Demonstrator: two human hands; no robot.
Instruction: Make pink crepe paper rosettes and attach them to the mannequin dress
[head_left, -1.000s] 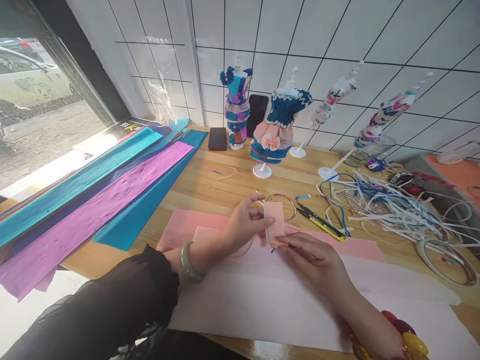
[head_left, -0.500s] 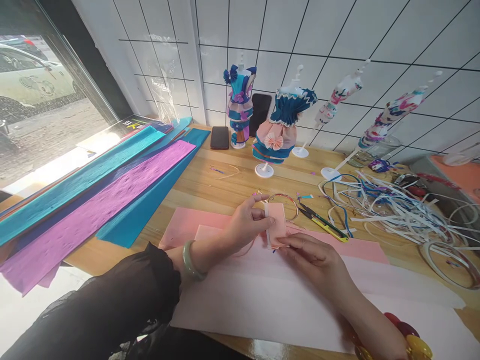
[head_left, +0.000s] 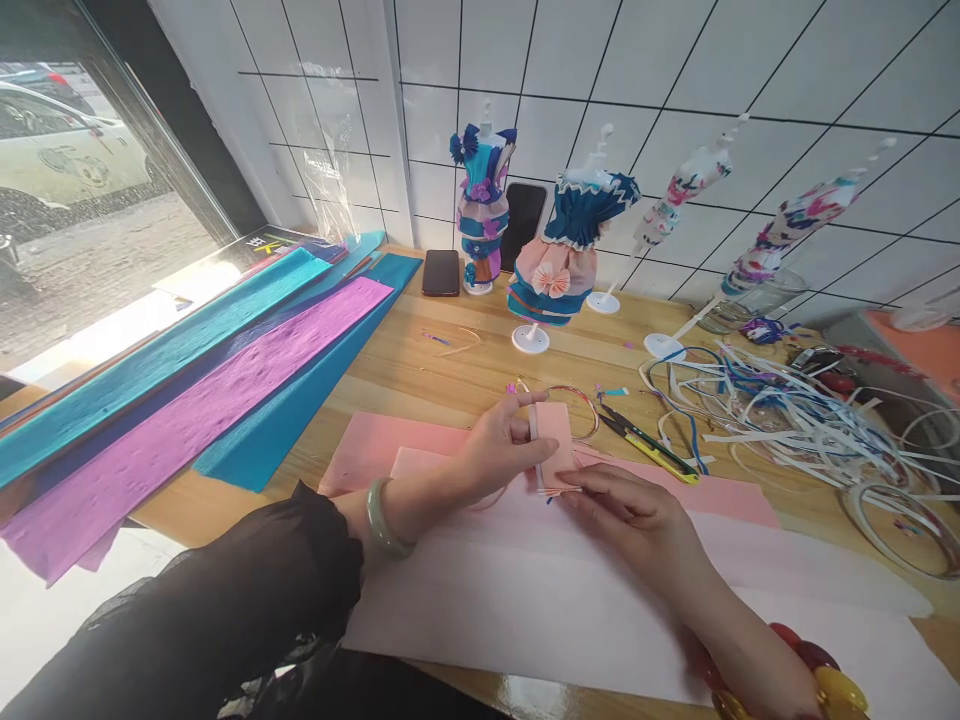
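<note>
Both hands hold a small folded piece of pink paper [head_left: 556, 432] with a white strip along its left edge and pleats at its lower end. My left hand [head_left: 504, 443] is closed on its left side, thumb lying across the front. At the lower right corner, my right hand [head_left: 626, 505] pinches the pleated end between thumb and fingers. Beneath the hands lie larger sheets of pink paper [head_left: 367, 440] and a wide pale pink sheet [head_left: 465, 600]. A pair of yellow-and-black snips [head_left: 652, 447] rests just beyond my right hand, beside a thin wire ring [head_left: 589, 400].
Long purple [head_left: 247, 370] and teal paper strips [head_left: 172, 350] lie at the left. Dressed mini mannequins [head_left: 556, 265] stand along the tiled wall, near a phone [head_left: 441, 273]. Tangled white and blue cords [head_left: 780, 410] heap at the right, by a glass jar [head_left: 780, 295].
The camera view has shifted very slightly. Both hands keep their hold on the folded pink paper, with almost no visible movement.
</note>
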